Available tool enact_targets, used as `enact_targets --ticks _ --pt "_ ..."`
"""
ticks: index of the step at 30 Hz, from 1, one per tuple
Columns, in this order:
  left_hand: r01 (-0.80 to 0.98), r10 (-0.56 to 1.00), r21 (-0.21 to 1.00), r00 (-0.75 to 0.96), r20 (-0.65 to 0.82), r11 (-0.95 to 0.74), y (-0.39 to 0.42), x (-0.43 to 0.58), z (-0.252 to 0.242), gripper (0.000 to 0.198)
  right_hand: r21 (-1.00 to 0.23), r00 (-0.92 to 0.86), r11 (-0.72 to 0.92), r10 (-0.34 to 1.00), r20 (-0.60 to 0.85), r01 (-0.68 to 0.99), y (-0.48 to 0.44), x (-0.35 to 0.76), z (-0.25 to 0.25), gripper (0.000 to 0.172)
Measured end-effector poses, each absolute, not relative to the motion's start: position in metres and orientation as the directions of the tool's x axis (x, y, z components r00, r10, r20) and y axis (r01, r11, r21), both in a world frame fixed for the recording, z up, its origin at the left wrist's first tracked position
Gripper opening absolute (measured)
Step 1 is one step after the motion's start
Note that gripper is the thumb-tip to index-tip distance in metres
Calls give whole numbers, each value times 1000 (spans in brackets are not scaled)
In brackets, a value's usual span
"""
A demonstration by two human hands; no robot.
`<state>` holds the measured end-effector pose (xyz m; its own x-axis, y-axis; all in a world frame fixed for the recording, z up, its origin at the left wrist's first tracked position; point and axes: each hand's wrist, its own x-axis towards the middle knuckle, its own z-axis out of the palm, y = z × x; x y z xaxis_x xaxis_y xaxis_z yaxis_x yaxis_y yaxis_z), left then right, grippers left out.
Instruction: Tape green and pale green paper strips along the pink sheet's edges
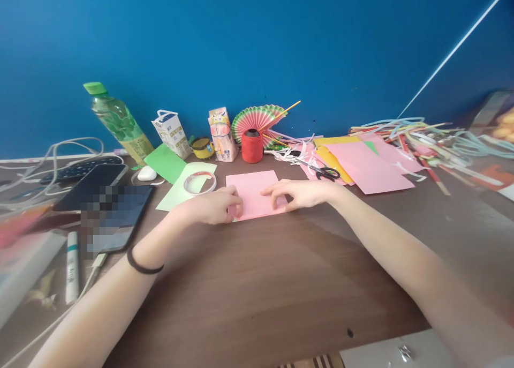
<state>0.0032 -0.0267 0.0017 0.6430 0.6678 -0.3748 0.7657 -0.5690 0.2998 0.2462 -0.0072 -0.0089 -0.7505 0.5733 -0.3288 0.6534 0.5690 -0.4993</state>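
Note:
A sheet of pink paper (252, 188) lies on the brown table, with a narrow folded strip along its near edge. My left hand (219, 204) holds the near left corner, fingers curled down onto the paper. At the near right corner, my right hand (299, 194) grips the edge with its thumb, while its bent fingers rest on the sheet. Small light green bits show at both near corners. Left of the sheet, a roll of tape (188, 184) lies on pale green paper (168, 199), close to my left hand.
Black scissors (328, 173) and loose pink sheets (373, 170) lie on the right. A red spool (252, 152), a paper fan (249, 120), cartons (172, 135) and a green-capped bottle (120, 124) line the blue wall. A tablet (124, 223) and a marker (72, 269) are at left.

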Motion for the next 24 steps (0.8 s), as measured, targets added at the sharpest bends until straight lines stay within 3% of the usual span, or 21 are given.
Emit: enact_targets --ticks 4,9,15,24 --pt "793 712 188 605 -357 -579 -34 10 5 10 -386 -706 596 646 -290 704 -17 238 -2 10" --pt "800 721 187 596 -352 -570 -33 13 5 8 -241 -623 574 718 -310 782 -22 236 3 6" --pt "795 704 280 607 -370 -539 -31 12 2 2 -249 -568 511 730 -379 823 -21 237 -2 17" --pt "808 766 133 587 -261 -574 -30 8 -3 6 -219 -556 511 749 -361 831 -20 239 -4 7"
